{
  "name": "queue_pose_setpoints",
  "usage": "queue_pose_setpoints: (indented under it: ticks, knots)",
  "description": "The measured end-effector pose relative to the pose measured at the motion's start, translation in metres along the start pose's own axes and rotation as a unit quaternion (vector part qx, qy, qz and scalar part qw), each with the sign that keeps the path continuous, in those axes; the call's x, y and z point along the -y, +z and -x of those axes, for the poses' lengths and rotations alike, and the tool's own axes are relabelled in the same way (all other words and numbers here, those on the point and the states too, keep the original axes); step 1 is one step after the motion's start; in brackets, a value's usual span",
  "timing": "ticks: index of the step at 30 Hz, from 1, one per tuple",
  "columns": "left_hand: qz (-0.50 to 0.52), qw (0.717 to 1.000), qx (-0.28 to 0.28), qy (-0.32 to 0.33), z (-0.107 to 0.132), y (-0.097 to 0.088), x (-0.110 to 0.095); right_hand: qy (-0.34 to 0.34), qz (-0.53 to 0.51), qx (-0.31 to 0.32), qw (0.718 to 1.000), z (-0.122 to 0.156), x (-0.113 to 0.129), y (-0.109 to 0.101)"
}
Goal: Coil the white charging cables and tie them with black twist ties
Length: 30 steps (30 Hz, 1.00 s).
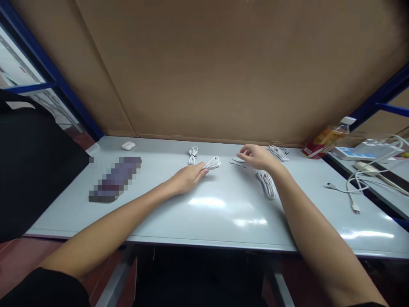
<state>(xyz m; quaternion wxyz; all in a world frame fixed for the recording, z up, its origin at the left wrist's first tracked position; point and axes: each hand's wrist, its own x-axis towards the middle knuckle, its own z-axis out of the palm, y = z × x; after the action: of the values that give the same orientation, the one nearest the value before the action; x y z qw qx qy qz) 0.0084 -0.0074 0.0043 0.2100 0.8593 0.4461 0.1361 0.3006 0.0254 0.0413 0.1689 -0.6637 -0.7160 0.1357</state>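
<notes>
My left hand [188, 177] lies on the pale grey table [204, 213], its fingers pinched on a coiled white cable [213, 162]. My right hand [257, 156] hovers a little to the right, fingers curled loosely over thin black twist ties [238, 163]; whether it grips one I cannot make out. A bundled white cable [193, 154] lies just behind my left hand. Another coiled white cable [267, 184] rests beside my right wrist, and a third bundle [278, 153] lies behind my right hand.
A white earbud case [128, 146] sits at the back left, a blurred dark object [115, 179] near it. A drink bottle [326, 138] lies at the back right. Loose white charging cables [351, 189] trail at the right edge. A brown cardboard wall [204, 68] backs the table.
</notes>
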Motion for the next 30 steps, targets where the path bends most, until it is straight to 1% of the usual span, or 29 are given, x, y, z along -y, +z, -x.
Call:
queue_pose_setpoints:
  ticks: [2,4,6,10,13,17,19,21,22,23,25,27,30]
  knots:
    - [0.029,1.000,-0.003,0.003,0.000,-0.001,0.003,0.042,0.026,0.020,0.999,-0.006,-0.025,-0.007]
    - [0.042,0.999,-0.005,0.003,0.000,-0.001,0.003,0.044,0.021,0.047,0.998,-0.010,-0.041,-0.008]
    - [0.046,0.999,-0.002,-0.001,0.001,-0.001,0.001,0.036,0.014,0.072,0.997,-0.013,-0.047,-0.005]
    - [0.049,0.999,0.004,-0.018,0.003,-0.003,-0.006,0.005,0.007,0.079,0.997,-0.015,-0.044,0.001]
    - [0.056,0.998,0.004,-0.035,0.004,-0.005,-0.008,-0.007,0.006,0.082,0.997,-0.014,-0.040,0.004]
    - [0.071,0.996,-0.004,-0.051,0.003,-0.005,-0.007,-0.012,0.004,0.088,0.996,-0.013,-0.042,0.004]
    - [0.083,0.995,-0.012,-0.058,0.003,-0.004,-0.005,-0.009,-0.027,0.094,0.995,-0.011,-0.040,0.001]
    - [0.096,0.993,-0.022,-0.069,0.002,-0.003,-0.002,-0.014,-0.100,0.094,0.990,-0.008,-0.030,-0.004]
    - [0.104,0.991,-0.029,-0.076,0.001,-0.002,-0.001,-0.020,-0.148,0.088,0.985,-0.005,-0.021,-0.005]
    - [0.115,0.989,-0.036,-0.084,0.000,-0.001,0.000,-0.029,-0.198,0.082,0.976,-0.002,-0.009,-0.006]
    - [0.142,0.984,-0.048,-0.100,-0.002,0.001,0.003,-0.042,-0.277,0.040,0.959,0.008,0.020,-0.003]
    - [0.184,0.975,-0.058,-0.107,-0.003,0.002,0.005,-0.056,-0.329,0.016,0.943,0.020,0.051,0.007]
    - [0.257,0.959,-0.080,-0.095,-0.004,0.004,0.006,-0.060,-0.345,0.014,0.937,0.036,0.086,0.035]
